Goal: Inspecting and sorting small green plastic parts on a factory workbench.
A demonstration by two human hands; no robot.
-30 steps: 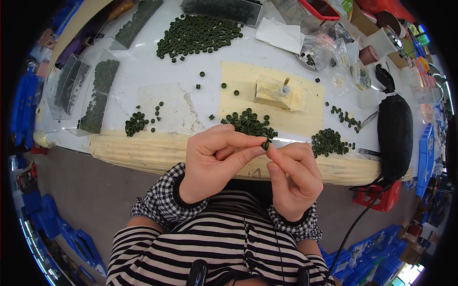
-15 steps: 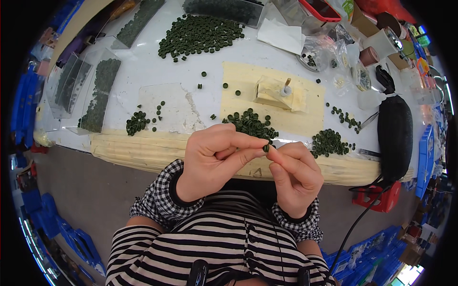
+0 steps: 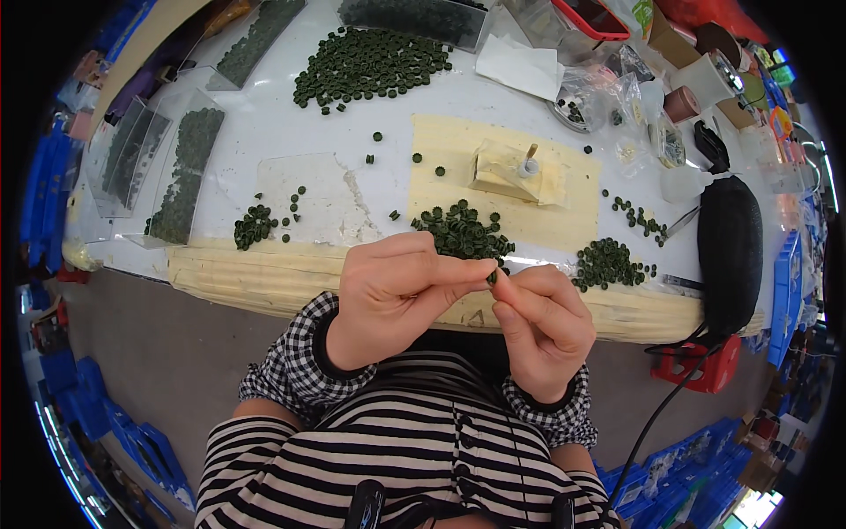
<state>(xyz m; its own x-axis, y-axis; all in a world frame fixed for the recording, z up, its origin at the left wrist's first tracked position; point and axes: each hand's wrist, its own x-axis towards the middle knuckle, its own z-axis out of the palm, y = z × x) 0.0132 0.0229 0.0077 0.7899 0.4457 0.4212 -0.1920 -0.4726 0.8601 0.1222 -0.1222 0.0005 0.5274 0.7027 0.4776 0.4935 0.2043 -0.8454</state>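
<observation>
A small dark green ridged round part (image 3: pixel 492 278) is pinched between my two hands, above the table's padded front edge. My left hand (image 3: pixel 388 295) grips it with thumb and forefinger from the left. From the other side, the fingertips of my right hand (image 3: pixel 548 322) press on it, and they cover much of it. Just beyond my fingers lies a heap of the same green parts (image 3: pixel 463 229). A second small pile (image 3: pixel 606 264) sits right of my right hand, and another (image 3: pixel 254 227) lies to the left of my left hand.
A tape-covered block with an upright peg (image 3: pixel 527 167) stands on a yellowish sheet. Farther back is a large pile of green parts (image 3: pixel 370 66). Clear trays of parts (image 3: pixel 183 176) stand at the left. A black elongated case (image 3: pixel 730 256) and tweezers (image 3: pixel 683 220) are at the right.
Both hands stay in nearly the same place. The fingers have shifted slightly around the green part, which shows a little less than before.
</observation>
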